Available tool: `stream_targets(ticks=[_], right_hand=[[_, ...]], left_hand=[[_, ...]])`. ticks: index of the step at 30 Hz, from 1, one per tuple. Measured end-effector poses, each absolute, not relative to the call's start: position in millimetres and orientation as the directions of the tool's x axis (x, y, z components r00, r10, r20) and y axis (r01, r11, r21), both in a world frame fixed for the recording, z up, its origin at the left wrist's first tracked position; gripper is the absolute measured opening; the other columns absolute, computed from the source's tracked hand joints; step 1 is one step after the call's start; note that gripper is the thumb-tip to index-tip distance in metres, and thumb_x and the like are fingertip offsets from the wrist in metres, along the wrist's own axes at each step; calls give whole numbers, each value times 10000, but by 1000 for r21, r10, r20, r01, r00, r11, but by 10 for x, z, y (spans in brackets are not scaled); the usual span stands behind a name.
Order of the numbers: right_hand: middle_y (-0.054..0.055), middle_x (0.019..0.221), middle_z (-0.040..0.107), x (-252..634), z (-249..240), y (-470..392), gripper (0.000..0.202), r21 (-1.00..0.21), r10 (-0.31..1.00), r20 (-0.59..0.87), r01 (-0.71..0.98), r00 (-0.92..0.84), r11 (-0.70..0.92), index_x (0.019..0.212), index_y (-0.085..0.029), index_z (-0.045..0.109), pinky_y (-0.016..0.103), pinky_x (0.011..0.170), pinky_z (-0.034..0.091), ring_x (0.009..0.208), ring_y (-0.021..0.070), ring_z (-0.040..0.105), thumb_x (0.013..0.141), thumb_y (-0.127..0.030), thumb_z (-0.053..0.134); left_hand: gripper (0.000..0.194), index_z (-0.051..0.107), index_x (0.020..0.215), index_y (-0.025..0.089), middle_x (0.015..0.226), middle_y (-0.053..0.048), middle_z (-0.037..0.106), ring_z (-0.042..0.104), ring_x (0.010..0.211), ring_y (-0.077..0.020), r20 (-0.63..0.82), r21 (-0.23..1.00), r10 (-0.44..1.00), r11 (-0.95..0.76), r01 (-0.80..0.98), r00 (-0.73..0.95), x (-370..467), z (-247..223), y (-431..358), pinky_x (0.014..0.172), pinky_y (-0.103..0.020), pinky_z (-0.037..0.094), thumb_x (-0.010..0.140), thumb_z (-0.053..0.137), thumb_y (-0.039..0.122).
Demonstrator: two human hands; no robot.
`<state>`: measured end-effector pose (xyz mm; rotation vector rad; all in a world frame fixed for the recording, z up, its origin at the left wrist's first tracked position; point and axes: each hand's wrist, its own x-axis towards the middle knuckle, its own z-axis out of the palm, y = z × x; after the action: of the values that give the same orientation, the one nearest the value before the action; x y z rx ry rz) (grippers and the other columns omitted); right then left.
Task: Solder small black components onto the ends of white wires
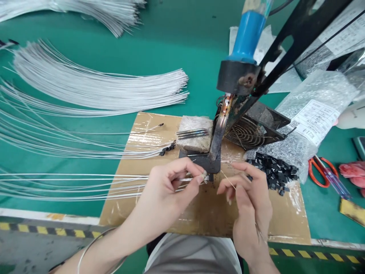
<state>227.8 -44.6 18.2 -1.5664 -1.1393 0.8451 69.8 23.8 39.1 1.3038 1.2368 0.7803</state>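
My left hand (173, 184) is closed, with thumb and index finger pinching a white wire near its end. A small black piece (210, 177) shows just beyond the fingertips, under the soldering iron's bent tip (217, 142). In my right hand (251, 198), thumb and fingers pinch a thin strand of solder wire (228, 179) that points up toward the iron tip. The blue-handled soldering iron (247, 36) hangs in a black metal stand. More white wires (85, 186) run in from the left beneath my left hand. Whether iron and wire touch is hard to make out.
Brown cardboard (137, 213) covers the work spot. A fan (248, 131) and a pale block (195, 127) stand behind the iron. Black pieces (273, 171) lie in a heap on the right, near orange-handled scissors (322, 173). A thick white wire bundle (99, 87) lies back left.
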Motion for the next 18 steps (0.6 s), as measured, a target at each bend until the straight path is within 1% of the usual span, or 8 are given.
stream_targets(ticks=[2,3,5,8,11,13,16,18], right_hand=[[-56,722,538,2285,213,-441,148,-949,938,-3,295,347,-112,985,-251,538,283,601,363,620,131,457,1080,-242,425],[-53,719,480,2298,220,-435,205,-946,938,4,307,346,-109,875,-240,489,284,589,343,620,129,430,1073,-235,439],[-40,749,447,2338,217,-419,282,-946,955,58,322,292,-41,782,-228,431,276,601,356,650,124,435,1061,-207,468],[9,939,608,2391,199,-389,208,-952,969,115,303,220,44,839,-224,518,292,781,486,871,149,605,1035,-158,532],[61,1201,704,2378,203,-367,162,-967,972,100,250,212,45,885,-234,558,388,997,518,1165,214,677,1012,-136,579],[69,1246,741,2329,222,-358,172,-977,969,74,211,237,23,869,-240,553,416,1037,526,1215,230,696,1006,-142,586],[67,1232,780,2243,256,-348,176,-989,953,14,147,303,-32,843,-245,551,413,1026,557,1185,228,735,995,-167,595],[60,1231,788,2206,271,-339,175,-992,947,-6,114,320,-45,834,-247,553,406,1028,569,1171,222,749,982,-167,603]], left_hand=[[120,709,707,184,795,-28,797,686,678,-131,-222,955,948,165,245,228,711,416,277,571,-190,479,821,676,194],[124,705,705,182,794,-38,797,685,673,-139,-223,952,948,162,261,228,716,425,293,567,-201,477,820,671,210],[137,706,709,179,803,-55,797,680,665,-153,-221,945,948,150,291,230,722,433,321,556,-222,465,824,662,240],[156,707,720,178,785,-63,777,649,639,-162,-224,933,946,138,333,234,721,439,352,516,-242,412,834,648,266],[142,701,722,179,721,-34,735,582,588,-142,-209,935,949,123,333,234,719,462,376,508,-248,385,832,646,251],[122,695,715,182,665,-5,693,527,557,-122,-181,943,957,103,316,228,726,483,391,507,-242,374,821,649,223],[113,687,705,183,615,21,640,455,528,-107,-168,944,963,95,317,210,746,504,416,490,-239,335,810,647,196],[113,688,709,181,640,13,661,463,538,-111,-181,939,961,105,327,209,759,513,432,504,-242,352,812,647,202]])
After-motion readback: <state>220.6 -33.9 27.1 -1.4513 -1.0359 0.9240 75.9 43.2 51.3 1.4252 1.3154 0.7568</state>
